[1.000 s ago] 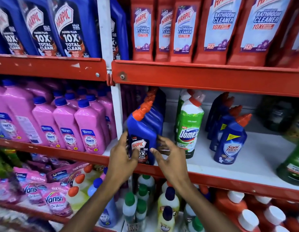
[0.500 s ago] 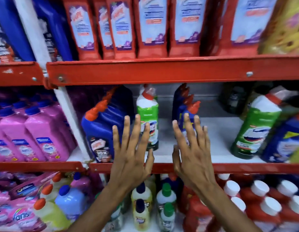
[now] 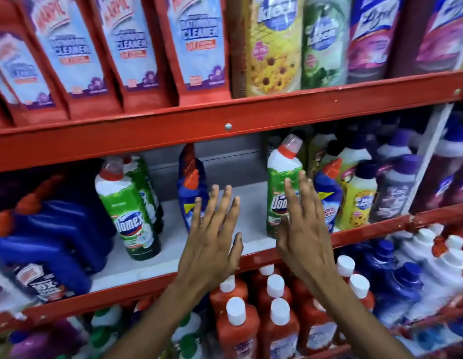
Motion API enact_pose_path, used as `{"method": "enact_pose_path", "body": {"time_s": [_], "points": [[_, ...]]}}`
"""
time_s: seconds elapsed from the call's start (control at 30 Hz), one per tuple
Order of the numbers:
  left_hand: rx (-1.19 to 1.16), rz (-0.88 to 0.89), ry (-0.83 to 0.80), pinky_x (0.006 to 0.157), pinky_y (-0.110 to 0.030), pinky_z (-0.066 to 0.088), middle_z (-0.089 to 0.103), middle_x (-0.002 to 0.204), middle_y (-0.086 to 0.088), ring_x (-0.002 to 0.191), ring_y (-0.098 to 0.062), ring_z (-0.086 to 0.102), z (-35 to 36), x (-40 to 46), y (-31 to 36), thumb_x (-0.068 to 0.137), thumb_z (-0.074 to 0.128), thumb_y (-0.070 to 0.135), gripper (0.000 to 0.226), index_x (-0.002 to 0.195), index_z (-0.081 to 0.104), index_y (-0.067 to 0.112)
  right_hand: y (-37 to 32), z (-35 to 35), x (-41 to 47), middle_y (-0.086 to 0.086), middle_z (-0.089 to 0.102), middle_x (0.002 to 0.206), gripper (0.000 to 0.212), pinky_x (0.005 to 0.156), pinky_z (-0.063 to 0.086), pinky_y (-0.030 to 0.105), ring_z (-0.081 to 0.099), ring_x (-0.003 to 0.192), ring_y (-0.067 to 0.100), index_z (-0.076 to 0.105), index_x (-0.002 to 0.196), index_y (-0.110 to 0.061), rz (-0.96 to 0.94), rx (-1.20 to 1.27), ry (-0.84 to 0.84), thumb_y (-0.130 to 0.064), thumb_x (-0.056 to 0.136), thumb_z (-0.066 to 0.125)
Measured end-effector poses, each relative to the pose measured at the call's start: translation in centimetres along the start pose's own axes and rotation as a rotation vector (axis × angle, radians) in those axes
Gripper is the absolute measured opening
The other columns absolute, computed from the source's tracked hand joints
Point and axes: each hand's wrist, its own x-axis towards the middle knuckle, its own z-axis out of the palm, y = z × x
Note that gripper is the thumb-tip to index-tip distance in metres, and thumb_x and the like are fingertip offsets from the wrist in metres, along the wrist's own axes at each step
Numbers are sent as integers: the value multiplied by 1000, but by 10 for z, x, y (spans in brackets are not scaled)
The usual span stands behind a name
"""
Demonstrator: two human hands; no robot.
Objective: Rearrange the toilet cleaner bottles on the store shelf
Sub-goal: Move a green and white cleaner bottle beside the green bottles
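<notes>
On the middle shelf (image 3: 137, 265) stand toilet cleaner bottles. Blue Harpic bottles (image 3: 49, 242) with orange caps fill the left end. A green Domex bottle (image 3: 129, 208) stands beside them, and a second green Domex bottle (image 3: 279, 187) stands further right. Small blue bottles (image 3: 191, 187) with orange caps line up in the middle, and another blue bottle (image 3: 328, 193) is right of the second Domex. My left hand (image 3: 212, 237) is open, fingers spread, in front of the middle blue bottles. My right hand (image 3: 303, 229) is open in front of the second Domex, holding nothing.
Red Harpic bathroom cleaner packs (image 3: 194, 47) and yellow, green and purple bottles fill the upper shelf. Yellow (image 3: 357, 200) and purple bottles crowd the middle shelf's right end. Red bottles with white caps (image 3: 238, 330) stand on the lower shelf under my hands. Red shelf edges (image 3: 227, 126) run across.
Both hands let go of the blue Harpic bottle, opened flat and moved right along the shelf. The view has swung right, bringing the second Domex and yellow bottles closer.
</notes>
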Motion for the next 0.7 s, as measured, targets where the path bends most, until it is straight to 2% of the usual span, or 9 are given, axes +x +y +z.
{"method": "enact_pose_path", "body": {"time_s": [0.1,0.2,0.23,0.3,0.37,0.43,0.5,0.57,0.7], "points": [[-266,-108,-114,128,-54,32,36,169,-12,160,-30,30,17,23,20,95,58,29,72,159,34,8,15,-4,10,13,19,169,72,111,37,31,23,155,29,24,157,-5,89,148,-3,0,91,52],[-523,-301,-226,128,-40,33,37,170,-7,156,-23,36,33,48,36,98,61,33,76,162,26,14,24,-8,25,13,31,164,70,119,32,29,31,151,26,22,157,-3,152,277,-84,-1,93,49],[-589,-355,-230,125,-39,38,42,167,-7,152,-23,42,39,58,41,97,65,32,75,161,29,15,26,-9,30,15,41,158,68,113,36,27,41,144,28,25,155,-2,165,314,-107,1,91,50],[-722,-445,-208,115,-40,49,60,153,-5,139,-23,58,48,74,48,95,71,25,66,153,43,16,30,-9,37,18,59,135,63,91,41,19,58,121,33,36,148,-1,176,342,-125,4,87,51],[-823,-544,-196,107,-41,55,72,137,-3,126,-21,67,57,84,52,91,77,20,56,142,53,17,34,-9,40,19,67,108,53,70,42,22,66,96,37,43,138,-2,190,347,-134,4,86,50],[-853,-597,-177,100,-32,57,76,128,-3,116,-17,70,62,89,53,89,80,20,51,135,57,16,35,-9,42,19,69,93,46,61,46,32,68,82,40,45,132,-4,214,358,-140,4,87,49],[-861,-616,-135,89,-20,54,77,123,-2,107,-11,69,63,89,53,86,82,19,49,129,59,16,35,-8,42,20,72,92,41,63,50,39,69,79,40,47,131,-6,225,375,-128,2,91,50],[-871,-624,-71,82,-15,52,77,114,5,101,-7,68,62,82,54,83,84,17,47,123,59,18,32,-7,38,16,75,95,41,65,48,35,71,82,36,51,132,-10,199,392,-72,0,92,55],[-939,-627,46,92,-31,60,74,116,13,111,-5,71,48,53,47,85,81,22,46,123,55,30,12,-10,26,2,77,114,54,82,54,28,74,100,22,55,140,-20,113,462,-23,-2,90,63]]}}
